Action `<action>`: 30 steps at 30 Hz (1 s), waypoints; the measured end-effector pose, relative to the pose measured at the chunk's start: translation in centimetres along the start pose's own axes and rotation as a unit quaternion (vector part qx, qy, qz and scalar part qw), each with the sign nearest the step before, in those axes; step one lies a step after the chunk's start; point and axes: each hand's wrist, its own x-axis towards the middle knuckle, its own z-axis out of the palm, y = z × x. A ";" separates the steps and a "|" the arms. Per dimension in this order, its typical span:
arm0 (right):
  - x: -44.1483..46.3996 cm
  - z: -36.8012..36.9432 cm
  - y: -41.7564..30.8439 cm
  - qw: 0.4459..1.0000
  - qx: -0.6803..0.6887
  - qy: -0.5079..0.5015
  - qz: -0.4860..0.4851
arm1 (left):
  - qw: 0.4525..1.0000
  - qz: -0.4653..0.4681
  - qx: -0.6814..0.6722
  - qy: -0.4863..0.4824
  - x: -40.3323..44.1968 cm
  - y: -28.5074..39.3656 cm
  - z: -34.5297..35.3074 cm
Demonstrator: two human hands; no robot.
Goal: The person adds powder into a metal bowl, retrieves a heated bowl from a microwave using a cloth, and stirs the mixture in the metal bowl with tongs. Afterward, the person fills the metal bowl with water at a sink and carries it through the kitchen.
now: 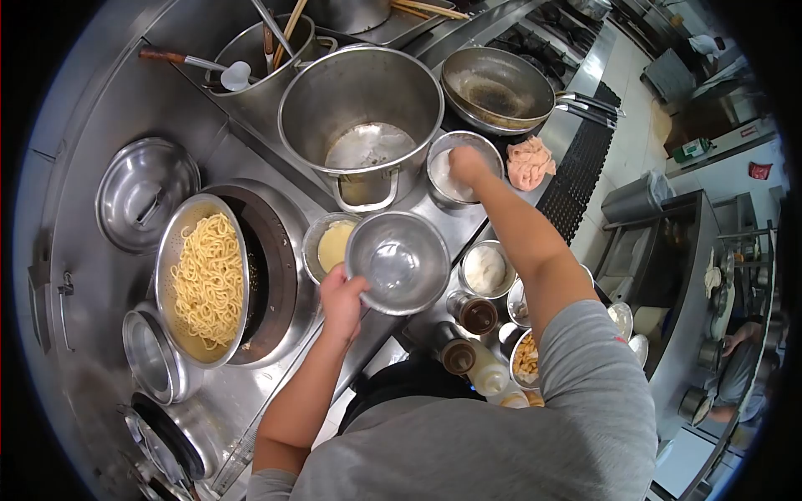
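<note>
An empty-looking steel bowl (397, 262) is held by its left rim in my left hand (342, 302), with the thumb on the inner edge. My right hand (469, 167) reaches into a round metal container of white powder (441, 174); its fingers are hidden inside. Left of the held bowl, a small bowl (311, 250) has pale yellow contents. A large steel pot (292, 117) stands beyond, with a little liquid at its bottom. Farther left, a perforated colander (174, 250) of yellow noodles (209, 280) rests tilted on a round well.
Stacked frying pans (499, 88) and a crumpled pink cloth (530, 164) lie beyond my right hand. Below are a white-filled tin (484, 269), bottles (488, 374) and ingredient bowls. A lid (148, 194) is at left. Another person's hand (742, 336) shows at far right.
</note>
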 end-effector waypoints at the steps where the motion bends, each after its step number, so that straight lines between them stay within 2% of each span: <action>1: 0.5 -0.6 0.3 0.999 0.002 -0.049 0.012 | 1.000 -0.010 0.000 -0.009 0.6 0.1 1.0; 3: 1.6 -2.4 0.9 0.989 0.005 -0.147 0.035 | 0.999 -0.017 -0.015 -0.025 1.3 0.2 2.6; 4: 2.2 -2.9 1.1 0.977 -0.148 -0.138 -0.069 | 0.999 -0.021 -0.023 -0.034 1.6 0.3 3.2; 5: 2.1 -3.2 1.5 0.984 0.040 -0.172 0.029 | 0.999 -0.020 -0.019 -0.031 1.9 0.2 3.7; 6: 1.9 -3.6 2.1 0.945 0.225 -0.199 0.127 | 0.999 -0.019 -0.015 -0.028 2.3 -0.1 4.0; 7: 1.6 -4.1 2.4 0.863 0.401 -0.215 0.220 | 0.999 -0.019 -0.011 -0.025 2.6 -0.4 4.4; 8: 1.6 -4.5 2.9 0.821 0.481 -0.206 0.229 | 0.999 -0.023 -0.020 -0.026 3.0 -0.7 4.9; 11: 0.6 -8.1 3.1 0.766 0.539 -0.250 0.244 | 0.999 -0.030 -0.033 -0.031 4.3 -1.2 6.1; 12: -0.5 -9.2 2.6 0.747 0.584 -0.259 0.185 | 0.999 -0.030 -0.032 -0.033 4.7 -1.4 6.5; 15: -5.0 -10.9 -2.4 0.792 0.515 -0.325 0.037 | 0.997 -0.042 -0.052 -0.043 5.2 -1.6 7.1; 17: -8.8 -9.9 -7.2 0.911 0.255 -0.322 -0.033 | 0.995 -0.044 -0.069 -0.056 5.2 -1.8 7.3; 19: -11.6 -7.0 -9.5 0.951 0.039 -0.271 -0.143 | 0.994 -0.041 -0.085 -0.055 4.9 -1.6 7.1; 25: -16.5 -6.6 -12.3 0.939 0.088 -0.224 -0.246 | 0.986 -0.045 -0.148 -0.054 2.8 -0.2 4.1; 26: -17.6 -6.6 -13.2 0.949 0.092 -0.157 -0.259 | 0.986 -0.049 -0.151 -0.049 2.3 -0.4 3.5; 29: -18.8 -6.2 -15.9 0.953 0.055 -0.181 -0.236 | 0.986 -0.045 -0.161 -0.025 0.4 -1.0 0.6; 30: -19.4 -6.4 -17.2 0.936 -0.017 -0.146 -0.321 | 0.986 -0.038 -0.164 -0.016 -0.6 -1.1 -0.5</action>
